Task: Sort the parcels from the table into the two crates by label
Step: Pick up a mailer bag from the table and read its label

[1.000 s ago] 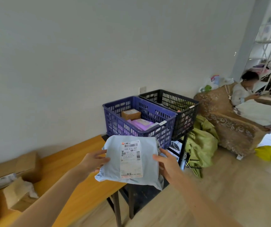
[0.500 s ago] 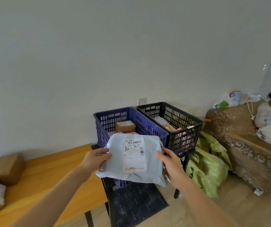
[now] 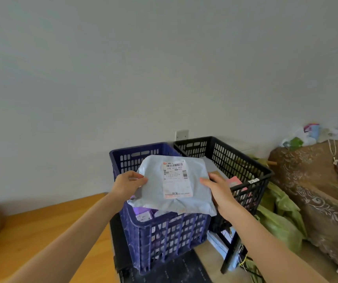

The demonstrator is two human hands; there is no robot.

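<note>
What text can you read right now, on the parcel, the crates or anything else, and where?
"500 E72 007": white label on the pale blue mailer, which the left hand and right hand grip; the digits are slightly soft.
Other print on that label: too small to read.
White tag on the black crate: blurred.
Parcel labels inside the blue crate: unreadable.

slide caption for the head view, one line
Left hand and right hand hold a pale labelled parcel over the blue crate, black crate beside it.
</note>
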